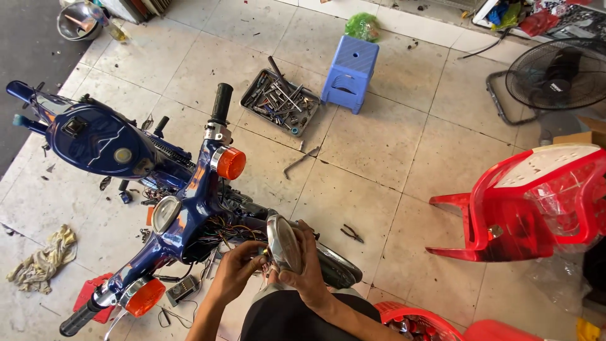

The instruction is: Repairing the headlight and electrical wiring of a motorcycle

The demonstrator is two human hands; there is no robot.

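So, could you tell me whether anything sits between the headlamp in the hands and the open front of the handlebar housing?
Loose wires spill out between the headlamp and the housing; nothing else visible.

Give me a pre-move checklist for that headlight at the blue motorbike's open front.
1. Right hand holding the headlight: ok.
2. Left hand at the back of the lamp: ok.
3. Wiring at the open front: exposed and tangled, not ok.
4. Connector seated: cannot tell, hidden by the fingers.
5. Pliers on the floor tiles, close by: ok.
6. Tool tray beyond the handlebar: further off, not ok.
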